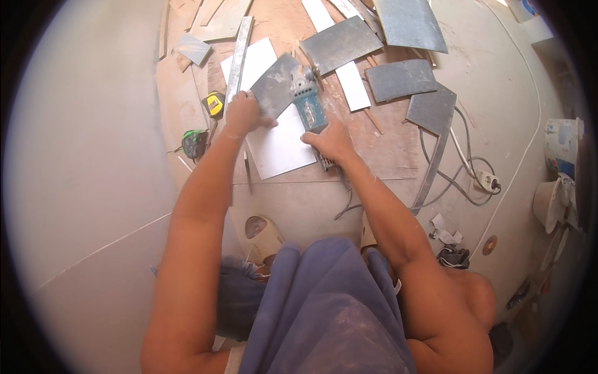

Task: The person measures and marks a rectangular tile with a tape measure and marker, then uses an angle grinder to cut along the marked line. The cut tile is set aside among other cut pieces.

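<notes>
My right hand (334,138) is wrapped round the rear body of a blue-green angle grinder (309,111), whose metal head and disc point away from me. Under and beside the tool lie a dark grey tile (272,84) and a white tile (280,149). My left hand (244,115) rests at the near end of a long metal bar (240,53), by the grey tile's left corner. Its thumb stretches out to the right, apart from the fingers, which are partly hidden. A thin dark pencil-like stick (248,169) lies left of the white tile.
Left of my hand sit a yellow tape measure (213,103) and a green-black one (194,143). Cut grey tiles (341,43) and white strips (353,87) cover the brown board (392,149). Right are cables, a socket block (487,181) and a bucket (564,146).
</notes>
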The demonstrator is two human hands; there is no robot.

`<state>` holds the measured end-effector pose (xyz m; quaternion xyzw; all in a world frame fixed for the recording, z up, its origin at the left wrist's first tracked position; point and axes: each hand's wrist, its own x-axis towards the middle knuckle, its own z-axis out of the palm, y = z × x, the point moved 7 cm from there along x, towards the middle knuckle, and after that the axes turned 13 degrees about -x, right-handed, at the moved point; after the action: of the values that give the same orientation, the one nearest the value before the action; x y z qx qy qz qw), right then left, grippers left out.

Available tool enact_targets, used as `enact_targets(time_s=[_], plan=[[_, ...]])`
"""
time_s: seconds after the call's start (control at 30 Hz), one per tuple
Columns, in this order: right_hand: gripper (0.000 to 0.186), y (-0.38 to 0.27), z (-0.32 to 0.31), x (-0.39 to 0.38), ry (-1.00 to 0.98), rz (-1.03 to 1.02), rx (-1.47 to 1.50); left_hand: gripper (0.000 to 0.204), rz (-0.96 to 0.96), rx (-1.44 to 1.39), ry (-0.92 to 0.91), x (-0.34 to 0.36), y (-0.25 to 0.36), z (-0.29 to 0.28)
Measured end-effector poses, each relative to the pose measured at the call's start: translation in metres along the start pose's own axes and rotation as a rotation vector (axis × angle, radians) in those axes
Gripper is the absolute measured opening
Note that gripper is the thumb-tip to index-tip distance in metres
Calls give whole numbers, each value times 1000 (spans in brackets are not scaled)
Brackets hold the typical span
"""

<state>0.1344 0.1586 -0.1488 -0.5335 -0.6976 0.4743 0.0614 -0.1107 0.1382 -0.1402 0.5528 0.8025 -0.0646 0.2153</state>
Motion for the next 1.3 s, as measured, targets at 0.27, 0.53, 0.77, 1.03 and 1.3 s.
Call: enact_targets(time_s=[0.27, 0.53, 0.77, 1.03, 1.3], plan=[[63, -36, -18, 19, 21, 6, 169, 96, -178, -131, 145, -48, 47, 33], [69, -12, 1, 34, 14, -53, 96, 103, 3, -237, 231, -22, 16, 28], [78, -28, 22, 36, -99, 37, 56, 100, 5, -384, 238, -20, 11, 28], [76, -40, 31, 42, -180, 25, 138, 96, -10, -360, 226, -15, 5, 35], [58, -34, 40, 58, -82, 42, 121, 91, -21, -345, 225, -16, 6, 34]])
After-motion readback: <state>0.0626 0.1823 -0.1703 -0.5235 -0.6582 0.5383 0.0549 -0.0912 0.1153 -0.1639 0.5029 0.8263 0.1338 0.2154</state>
